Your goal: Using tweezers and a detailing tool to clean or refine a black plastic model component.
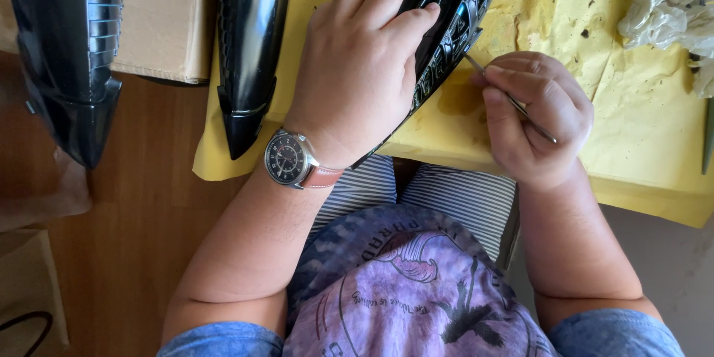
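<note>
1. While resting on yellow paper (pixel 654 141) over the bench, the black model hull (pixel 454 22) is gripped by the left hand (pixel 364 67).
2. Right hand (pixel 535 119) pinches a thin metal tool (pixel 513 100), its tip touching the hull's edge.
3. Second black hull (pixel 249 44) lies just left.

The person wears a purple tie-dyed T-shirt (pixel 416 290) with a dark printed picture and curved lettering across the chest, and short blue sleeves (pixel 223 341) show at both upper arms. Below the shirt, blue-and-white striped shorts (pixel 446 193) cover the lap. On the left wrist sits a round wristwatch (pixel 286 158) with a silver case, a dark dial and a brown leather strap. Both forearms are bare, and neither hand wears a ring or glove.
</note>
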